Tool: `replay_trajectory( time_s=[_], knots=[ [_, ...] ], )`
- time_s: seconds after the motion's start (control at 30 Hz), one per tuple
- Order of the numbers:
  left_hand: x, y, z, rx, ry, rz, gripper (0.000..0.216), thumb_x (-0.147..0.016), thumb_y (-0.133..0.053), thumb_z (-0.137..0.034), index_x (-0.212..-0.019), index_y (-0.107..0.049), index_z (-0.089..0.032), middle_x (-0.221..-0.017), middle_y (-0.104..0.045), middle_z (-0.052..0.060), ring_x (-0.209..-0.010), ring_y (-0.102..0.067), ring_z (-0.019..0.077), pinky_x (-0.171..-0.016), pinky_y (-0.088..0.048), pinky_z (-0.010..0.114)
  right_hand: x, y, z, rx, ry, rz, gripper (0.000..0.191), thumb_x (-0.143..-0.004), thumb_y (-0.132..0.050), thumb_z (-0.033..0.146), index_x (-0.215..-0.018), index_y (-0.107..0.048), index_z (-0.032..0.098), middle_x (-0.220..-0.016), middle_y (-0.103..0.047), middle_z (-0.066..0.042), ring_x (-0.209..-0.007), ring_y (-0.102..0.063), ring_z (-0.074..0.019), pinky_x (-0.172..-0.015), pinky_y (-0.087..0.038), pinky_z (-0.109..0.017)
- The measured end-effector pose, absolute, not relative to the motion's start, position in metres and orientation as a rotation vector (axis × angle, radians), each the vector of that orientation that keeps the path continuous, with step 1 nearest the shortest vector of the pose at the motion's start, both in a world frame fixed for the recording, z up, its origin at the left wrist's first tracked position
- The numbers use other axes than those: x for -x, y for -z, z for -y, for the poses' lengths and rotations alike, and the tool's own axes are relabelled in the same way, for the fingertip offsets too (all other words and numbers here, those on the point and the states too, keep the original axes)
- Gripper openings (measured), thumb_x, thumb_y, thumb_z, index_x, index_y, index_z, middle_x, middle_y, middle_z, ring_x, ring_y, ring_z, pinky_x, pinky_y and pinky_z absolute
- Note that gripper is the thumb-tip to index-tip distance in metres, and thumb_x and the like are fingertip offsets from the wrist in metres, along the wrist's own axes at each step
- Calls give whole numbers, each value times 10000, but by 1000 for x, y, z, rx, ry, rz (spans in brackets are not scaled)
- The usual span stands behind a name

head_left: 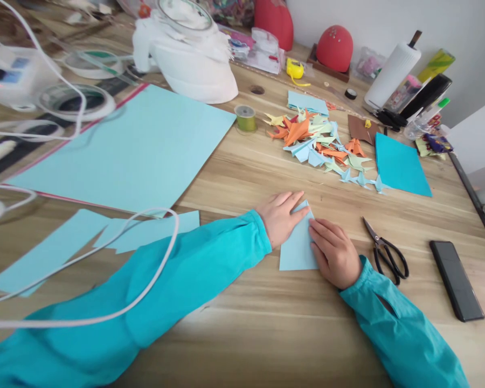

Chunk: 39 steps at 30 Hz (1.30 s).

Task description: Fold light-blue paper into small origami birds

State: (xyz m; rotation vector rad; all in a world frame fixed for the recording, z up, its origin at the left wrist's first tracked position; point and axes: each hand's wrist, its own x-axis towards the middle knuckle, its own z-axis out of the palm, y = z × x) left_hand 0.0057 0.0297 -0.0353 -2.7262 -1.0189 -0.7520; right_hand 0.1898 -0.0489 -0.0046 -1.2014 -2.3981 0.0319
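A small piece of light blue paper lies on the wooden table, its top coming to a folded point. My left hand rests flat on its upper left part, fingers stretched out and slightly apart. Along the right edge, my right hand has its fingers pressed together on the paper, and its thumb is mostly hidden. Black-handled scissors lie right of my right hand, blades partly open. Beyond both hands is a pile of folded paper figures in orange, pale green and light blue.
A large light blue sheet and cut paper strips lie left. A white cable loops across near my left sleeve. A phone is at right, a bright blue sheet behind it. A thread spool stands further back.
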Motion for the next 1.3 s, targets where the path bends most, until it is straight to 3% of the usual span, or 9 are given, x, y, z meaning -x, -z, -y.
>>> replay_trajectory(
  time_s=[0.47, 0.7, 0.83, 1.3],
  knots=[
    [-6, 33, -31, 2809, 639, 972, 348, -842, -436, -191, -1156, -585, -177, -1234, -563, 66, -1059, -464, 272, -849, -438, 405, -190, 5, 49, 1193, -28, 2401, 331, -838, -484, 132, -1155, -578, 120, -1197, -606, -133, -1144, -514, -264, -918, -479, -445],
    [-6, 36, -31, 2752, 736, 1030, 326, -848, -435, -209, -1129, -601, -208, -1235, -520, 126, -1093, -456, 276, -879, -431, 425, -189, 4, 49, 1201, -31, 2400, 327, -843, -472, 134, -1150, -584, 121, -1187, -612, -136, -1135, -519, -262, -910, -479, -444],
    [-4, 32, -32, 2809, 684, 982, 337, -849, -430, -194, -1147, -588, -190, -1291, -498, 96, -1075, -464, 261, -881, -431, 409, -189, 4, 48, 1200, -31, 2397, 324, -847, -465, 138, -1146, -588, 129, -1187, -612, -134, -1141, -513, -255, -912, -478, -441],
    [-5, 32, -35, 2837, 624, 938, 358, -855, -417, -193, -1177, -569, -159, -1213, -580, 59, -1064, -470, 266, -885, -412, 410, -189, 4, 49, 1218, -30, 2393, 312, -851, -460, 141, -1129, -602, 132, -1190, -612, -123, -1135, -512, -249, -910, -476, -437]
  ],
)
